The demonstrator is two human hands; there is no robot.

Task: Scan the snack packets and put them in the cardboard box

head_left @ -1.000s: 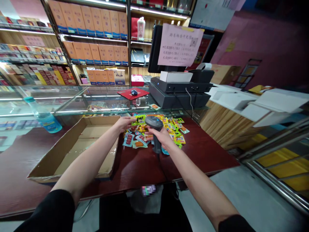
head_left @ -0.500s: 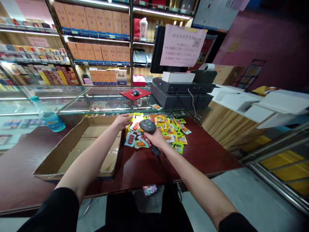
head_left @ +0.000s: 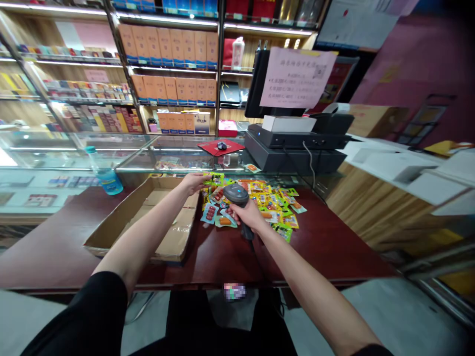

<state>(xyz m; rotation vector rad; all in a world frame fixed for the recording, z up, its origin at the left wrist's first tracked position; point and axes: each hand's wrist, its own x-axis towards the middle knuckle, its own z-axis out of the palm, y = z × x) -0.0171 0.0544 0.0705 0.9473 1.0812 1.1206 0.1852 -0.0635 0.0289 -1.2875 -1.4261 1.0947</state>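
My right hand [head_left: 248, 213] is wrapped round the handle of a dark grey barcode scanner [head_left: 236, 194], whose head tilts toward the left and shows a small blue light. My left hand [head_left: 193, 183] pinches the left edge of a yellow-green snack packet [head_left: 215, 178] in front of the scanner. Beneath and beside both hands, many small snack packets [head_left: 272, 201] in yellow, green and clear wrapping lie heaped on the dark red table. Closest to me are a packet of dark red sausage pieces [head_left: 210, 213] and one with an orange sausage [head_left: 224, 221].
A shallow cardboard box [head_left: 181, 232] stands left of the packets. Behind it are a blue-liquid bottle [head_left: 107, 178] and a glass counter [head_left: 166, 148]. A cash drawer [head_left: 293, 156] with a monitor sits at the back right. The scanner's cable hangs toward the table's front edge.
My view has turned left, so the scene sits farther right. The bright scanner glow on the yellow-green packet is gone, and the scanner's light has turned from green to blue.
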